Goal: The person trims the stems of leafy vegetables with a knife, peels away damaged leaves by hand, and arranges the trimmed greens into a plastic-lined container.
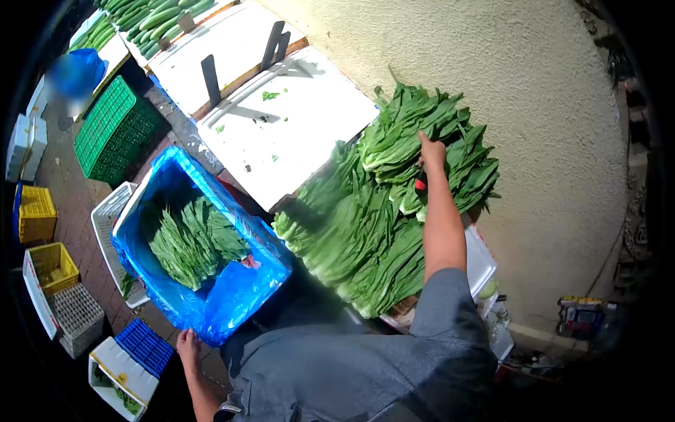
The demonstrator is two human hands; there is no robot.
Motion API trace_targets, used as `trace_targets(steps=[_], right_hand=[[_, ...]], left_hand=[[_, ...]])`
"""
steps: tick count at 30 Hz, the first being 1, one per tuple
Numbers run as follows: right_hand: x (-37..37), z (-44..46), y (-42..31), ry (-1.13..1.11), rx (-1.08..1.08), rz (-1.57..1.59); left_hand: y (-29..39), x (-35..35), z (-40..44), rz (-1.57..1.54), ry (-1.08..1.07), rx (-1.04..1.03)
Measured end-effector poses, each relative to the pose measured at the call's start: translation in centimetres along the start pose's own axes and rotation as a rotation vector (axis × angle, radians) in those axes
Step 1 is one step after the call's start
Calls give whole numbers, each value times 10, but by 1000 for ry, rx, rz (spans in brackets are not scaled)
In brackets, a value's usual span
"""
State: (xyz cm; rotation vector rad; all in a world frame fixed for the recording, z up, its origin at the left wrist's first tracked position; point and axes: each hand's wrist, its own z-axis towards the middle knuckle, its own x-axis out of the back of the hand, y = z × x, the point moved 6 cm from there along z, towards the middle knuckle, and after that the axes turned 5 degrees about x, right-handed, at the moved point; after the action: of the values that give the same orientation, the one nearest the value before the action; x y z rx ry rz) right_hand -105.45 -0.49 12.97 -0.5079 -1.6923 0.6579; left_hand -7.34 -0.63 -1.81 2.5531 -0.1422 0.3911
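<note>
My right hand (434,152) is closed over a heap of long-leaved green lettuce (394,137), which spreads across a stall against the wall. A small black-and-red handle (421,185) sticks out below that fist; the rest of it is hidden. To the left stands a box with a blue plastic liner (235,306). Bunched leafy greens (193,243) lie inside it. At the box's near corner, my left hand (188,344) has its fingers curled on the edge of the liner.
White foam boards (309,105) with leaf scraps adjoin the lettuce. Cucumbers (158,21) are piled at the far end. A green crate (105,133), a white crate (105,218) and yellow crates (56,264) stand left. A rough beige wall (555,141) bounds the right.
</note>
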Motion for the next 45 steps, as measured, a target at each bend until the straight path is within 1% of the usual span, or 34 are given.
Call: trace_targets(steps=[1,2,3,4,5,6,7,8,9,11,12,13,14,16,17,18,19,20,21,23,24,25,27,28,30,32,34,35,36,38,39,42,43,45], right_hand=[[6,6,12,-23,26,-6],[17,-12,3,-32,56,23],[18,-13,11,-27,55,79],[18,4,39,-115,159,286],[33,-38,15,-110,-11,210],[31,-49,20,-101,14,298],[27,-86,12,-156,-41,426],[27,-117,9,-338,-37,528],[25,-161,5,-381,-16,535],[2,-218,34,-661,-111,717],[-11,-266,37,-738,-223,745],[-29,-308,45,-832,-391,779],[-46,-344,62,-904,-324,674],[-88,-415,94,-1036,-508,574],[-109,-444,107,-1078,-409,510],[-131,-476,95,-1119,-409,501],[-156,-501,91,-1189,-468,507],[-181,-525,77,-1255,-491,515],[-209,-547,69,-1239,-561,517],[-276,-584,71,-1245,-788,604],[-307,-600,69,-1247,-788,637],[-340,-610,82,-1236,-777,536],[-395,-628,113,-1175,-820,486],[-420,-637,134,-1143,-840,465],[-471,-649,190,-1071,-908,559],[-479,-656,186,-1053,-870,483],[-488,-667,186,-1085,-806,480],[-487,-672,179,-1037,-733,470],[-483,-674,173,-1033,-685,452],[-478,-674,168,-1025,-585,418],[-481,-672,173,-1012,-590,377],[-477,-653,174,-1148,-463,434],[-461,-645,156,-1102,-407,401],[-433,-631,128,-1072,-394,417]], left_hand=[[27,-15,-16,21,-87,-48],[24,-18,-6,-24,11,-65],[21,-19,9,1,-85,-62],[65,-44,-28,90,-49,-111],[57,-45,-14,15,-37,-109],[66,-50,-21,103,-39,-91],[53,-50,-1,130,-24,-144],[54,-60,3,73,-26,-162],[59,-73,10,143,-57,-141],[56,-90,28,204,-56,-193],[50,-98,47,191,-84,-239],[64,-102,52,364,-49,-308],[64,-102,70,367,3,-299],[47,-101,115,383,101,-277],[44,-108,125,401,75,-311],[40,-113,131,418,48,-346],[31,-126,132,656,-58,-320],[27,-140,121,795,-126,-397],[21,-151,103,996,-302,-390],[-9,-157,82,1118,-451,-398],[8,-153,48,1214,-480,-328],[8,-148,27,1257,-528,-369],[20,-125,-16,1238,-533,-411],[6,-108,-21,1224,-517,-425],[4,-76,-36,1132,-475,-495],[-1,-43,-42,934,-366,-635],[-7,-15,-35,702,-363,-529],[3,-7,-35,584,-359,-473],[17,4,-41,552,-248,-484],[28,18,-38,479,-207,-537],[33,23,-35,430,-227,-494],[74,35,-36,406,-53,-661],[81,37,-34,418,-13,-688],[106,35,-32,363,-47,-686]])
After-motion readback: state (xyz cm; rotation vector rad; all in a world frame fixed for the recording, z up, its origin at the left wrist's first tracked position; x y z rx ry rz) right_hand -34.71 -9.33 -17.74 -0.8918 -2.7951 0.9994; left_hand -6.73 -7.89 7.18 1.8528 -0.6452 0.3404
